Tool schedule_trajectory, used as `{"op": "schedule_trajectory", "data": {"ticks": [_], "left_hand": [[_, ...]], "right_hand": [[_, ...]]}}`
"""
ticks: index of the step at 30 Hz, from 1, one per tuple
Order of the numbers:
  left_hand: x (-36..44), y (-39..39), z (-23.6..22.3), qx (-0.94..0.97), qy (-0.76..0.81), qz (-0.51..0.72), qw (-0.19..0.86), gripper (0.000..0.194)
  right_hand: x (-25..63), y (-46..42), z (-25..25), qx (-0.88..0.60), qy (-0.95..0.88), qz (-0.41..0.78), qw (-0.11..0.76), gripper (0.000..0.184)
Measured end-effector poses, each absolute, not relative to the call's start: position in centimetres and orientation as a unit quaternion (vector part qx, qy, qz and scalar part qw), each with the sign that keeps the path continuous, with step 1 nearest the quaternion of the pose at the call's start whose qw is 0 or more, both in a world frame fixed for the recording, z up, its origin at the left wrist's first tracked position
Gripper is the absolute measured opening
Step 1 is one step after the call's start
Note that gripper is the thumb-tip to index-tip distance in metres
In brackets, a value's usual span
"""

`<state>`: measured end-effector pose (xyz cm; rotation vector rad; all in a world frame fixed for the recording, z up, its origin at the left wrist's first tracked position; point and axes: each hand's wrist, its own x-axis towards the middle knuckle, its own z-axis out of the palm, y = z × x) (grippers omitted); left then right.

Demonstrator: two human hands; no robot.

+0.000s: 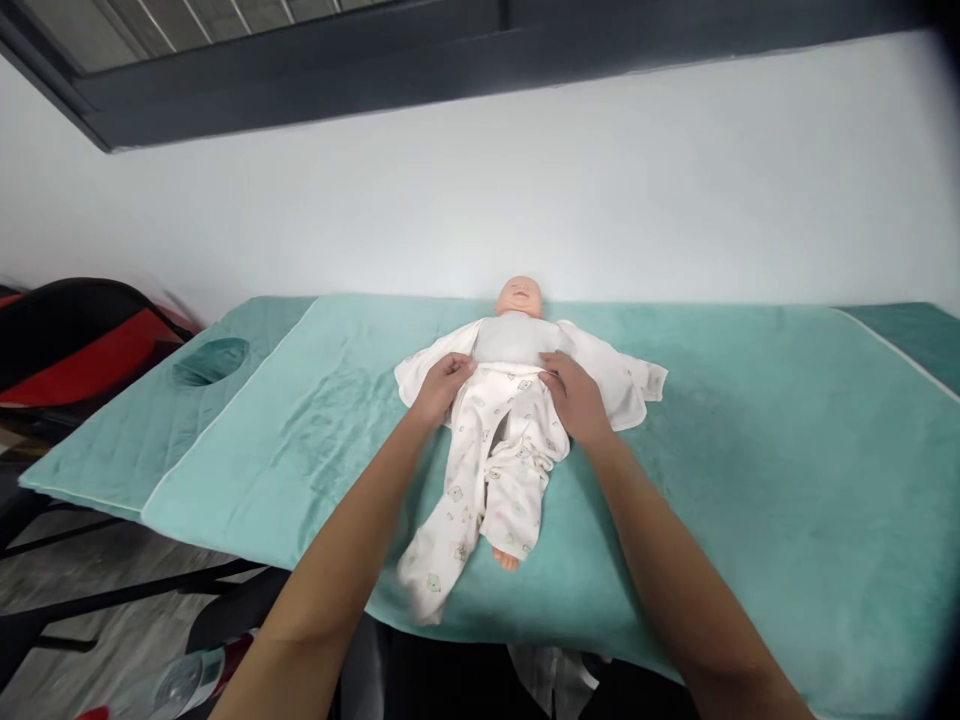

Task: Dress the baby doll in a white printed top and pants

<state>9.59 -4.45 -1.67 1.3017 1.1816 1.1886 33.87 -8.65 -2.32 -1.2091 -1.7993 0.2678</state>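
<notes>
Head view: where does the doll (514, 338) lie?

On its back across the green bed (765, 470), head at 12 o'clock against the wall side, legs towards 6. Its white top (611, 368) is spread open, one sleeve out at 3 o'clock, the other flap at 10.

And the hands?

The left hand (444, 386) pinches the trousers (517, 465) at the waistband's 9 o'clock corner, fingertips closed together. The right hand (573, 398) grips the 3 o'clock corner with curled fingers (its thumb is hard to make out).

What could go wrong?

Uneven pulling, mostly. If one hand tugs harder, the waistband could ride up crooked and twist the body.

Anything lower down?

The trouser leg at 7 o'clock shows no foot at its end, while a foot (506, 559) pokes out at 6. I'd judge that the hidden leg could be caught or bent inside the cloth, so a strong pull might strain the seam.

And the top?

Its flap lies right beside the right hand, towards 4 o'clock. Careless fingers could gather it up with the waistband and bunch both layers together.
</notes>
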Motion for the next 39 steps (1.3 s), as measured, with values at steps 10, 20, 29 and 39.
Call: {"op": "schedule_trajectory", "data": {"ticks": [10,20,29,39], "left_hand": [[4.5,-5.1,-1.9,0.624,0.373,0.321,0.608,0.033],[7.3,-4.9,-3.4,0.669,0.427,0.480,0.375,0.014],[10.3,0.8,-1.5,0.623,0.567,0.441,0.311,0.014],[5.5,-1.6,-1.1,0.626,0.430,0.266,0.594,0.021]], "right_hand": [[33.7,-2.7,-0.9,-0.596,-0.655,0.192,0.422,0.014],[33.2,-4.1,-1.7,-0.473,-0.697,0.183,0.507,0.014],[34.5,-1.3,-2.1,-0.592,-0.606,0.196,0.494,0.012],[34.9,-3.6,-1.5,-0.601,-0.648,0.193,0.426,0.034]]}}
